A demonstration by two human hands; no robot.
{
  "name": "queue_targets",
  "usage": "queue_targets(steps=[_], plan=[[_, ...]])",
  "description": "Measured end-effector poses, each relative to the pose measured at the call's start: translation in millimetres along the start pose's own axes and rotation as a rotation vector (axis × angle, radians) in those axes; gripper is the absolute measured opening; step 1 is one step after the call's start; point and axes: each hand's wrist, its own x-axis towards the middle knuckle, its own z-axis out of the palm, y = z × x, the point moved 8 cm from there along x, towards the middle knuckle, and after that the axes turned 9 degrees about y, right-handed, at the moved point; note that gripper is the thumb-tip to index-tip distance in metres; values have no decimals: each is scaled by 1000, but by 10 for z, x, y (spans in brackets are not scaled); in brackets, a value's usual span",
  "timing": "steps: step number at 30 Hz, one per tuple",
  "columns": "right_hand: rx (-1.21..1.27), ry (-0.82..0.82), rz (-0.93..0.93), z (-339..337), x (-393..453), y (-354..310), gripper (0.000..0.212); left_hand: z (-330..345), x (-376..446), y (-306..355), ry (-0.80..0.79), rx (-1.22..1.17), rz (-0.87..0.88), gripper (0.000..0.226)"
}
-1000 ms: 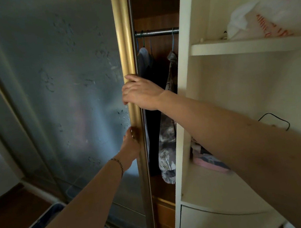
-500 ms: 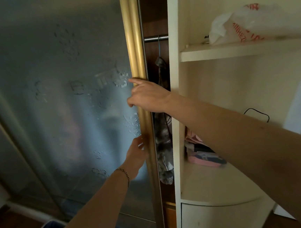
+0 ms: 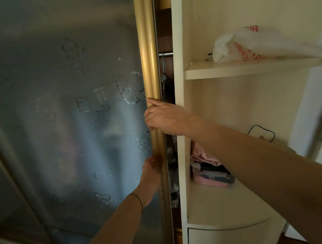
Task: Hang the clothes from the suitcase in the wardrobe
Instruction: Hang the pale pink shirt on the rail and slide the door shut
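Both hands are bearing on the wardrobe door's gold frame (image 3: 149, 68): right hand (image 3: 165, 119) curling its grip onto the edge, left hand (image 3: 151, 173) resting beside it, its grip not discernible.

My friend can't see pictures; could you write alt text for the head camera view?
Both hands, left hand below right hand, touch the gold edge of a frosted sliding wardrobe door, which stands nearly shut; hanging clothes show through the narrow gap beside cream shelves.
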Motion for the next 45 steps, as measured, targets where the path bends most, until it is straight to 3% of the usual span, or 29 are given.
queue_targets(steps=[7, 27, 38, 45], plan=[[-25, 12, 12, 21, -42, 6, 23, 47, -13, -3, -11, 0, -8, 48], [-39, 22, 36, -2, -65, 53, 28, 148, -81, 90, -67, 101, 40, 72], [-113, 48, 39, -108, -89, 63, 28, 235, -196, 122, -147, 33, 17, 64], [-208, -73, 99, -42, -55, 84, 24, 225, -260, 175, -174, 42, 39, 62]])
